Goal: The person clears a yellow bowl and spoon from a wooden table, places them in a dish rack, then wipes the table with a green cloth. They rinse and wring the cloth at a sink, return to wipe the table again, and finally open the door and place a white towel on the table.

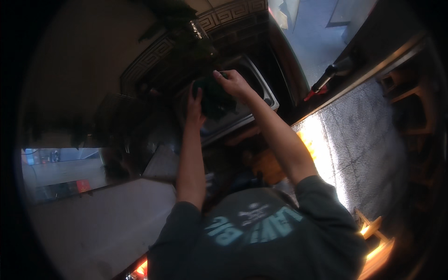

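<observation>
A crumpled dark green cloth [215, 99] is held between my two hands over a metal sink [257, 75]. My left hand [196, 105] grips its left side, fingers pointing away from me. My right hand [231, 82] pinches its upper right part, with the thumb and fingers close together. The cloth hangs down between the hands and hides part of the sink. The scene is dim, so its exact folds cannot be told.
A wall with a patterned tile border [231, 15] rises behind the sink. To the right are a dark ledge [367, 77] with a black and silver handle-like thing [327, 78], and wooden stools [376, 241] on the tiled floor. A pale surface [105, 217] lies at left.
</observation>
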A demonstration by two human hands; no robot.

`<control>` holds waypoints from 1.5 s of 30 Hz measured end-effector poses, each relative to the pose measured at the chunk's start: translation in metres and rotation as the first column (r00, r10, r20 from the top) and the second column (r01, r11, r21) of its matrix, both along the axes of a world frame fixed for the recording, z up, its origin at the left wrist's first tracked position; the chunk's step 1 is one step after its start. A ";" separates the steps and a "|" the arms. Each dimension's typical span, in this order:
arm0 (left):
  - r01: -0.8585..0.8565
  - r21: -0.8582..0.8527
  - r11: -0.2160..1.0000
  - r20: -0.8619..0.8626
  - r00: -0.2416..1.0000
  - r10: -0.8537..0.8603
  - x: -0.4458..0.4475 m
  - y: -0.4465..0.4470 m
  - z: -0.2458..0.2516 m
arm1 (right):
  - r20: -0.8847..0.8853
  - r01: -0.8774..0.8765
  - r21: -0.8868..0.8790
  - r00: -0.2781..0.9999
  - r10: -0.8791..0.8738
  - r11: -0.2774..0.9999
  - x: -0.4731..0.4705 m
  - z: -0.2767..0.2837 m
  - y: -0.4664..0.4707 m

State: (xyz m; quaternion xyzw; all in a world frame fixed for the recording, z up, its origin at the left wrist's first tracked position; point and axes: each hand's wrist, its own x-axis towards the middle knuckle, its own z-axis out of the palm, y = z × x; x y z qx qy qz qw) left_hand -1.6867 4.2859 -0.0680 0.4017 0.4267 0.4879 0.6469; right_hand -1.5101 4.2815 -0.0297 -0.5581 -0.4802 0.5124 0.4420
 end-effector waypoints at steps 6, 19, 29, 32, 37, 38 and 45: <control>0.206 0.025 0.978 -0.421 0.890 -0.177 -0.036 0.006 0.011 | 0.167 0.152 0.342 0.961 -0.219 0.927 0.012 0.022 0.013; 0.024 0.426 0.904 -0.750 0.569 0.338 -0.057 -0.047 0.112 | 0.273 0.065 0.621 0.916 -0.293 0.781 0.013 0.051 -0.001; 0.415 0.241 0.877 -0.966 0.020 0.256 0.069 -0.266 0.115 | -0.981 -0.235 -0.162 0.148 -0.129 0.958 -0.067 -0.004 -0.201; 0.541 0.235 0.807 -0.958 0.271 0.097 0.049 -0.287 0.134 | -0.992 -0.269 -0.028 0.127 0.007 0.963 -0.068 0.002 -0.218; 0.185 0.020 0.983 0.690 0.709 -0.147 0.017 -0.273 0.138 | -0.985 -0.270 0.055 0.144 0.096 0.961 -0.081 0.039 -0.239; 0.142 0.060 0.988 0.781 0.610 -0.135 0.021 -0.271 0.129 | -0.983 -0.269 0.063 0.148 0.106 0.961 -0.085 0.043 -0.244; -0.286 -0.086 0.954 0.868 0.448 0.212 0.008 -0.234 0.112 | -0.970 -0.272 0.104 0.187 0.159 0.957 -0.109 0.046 -0.270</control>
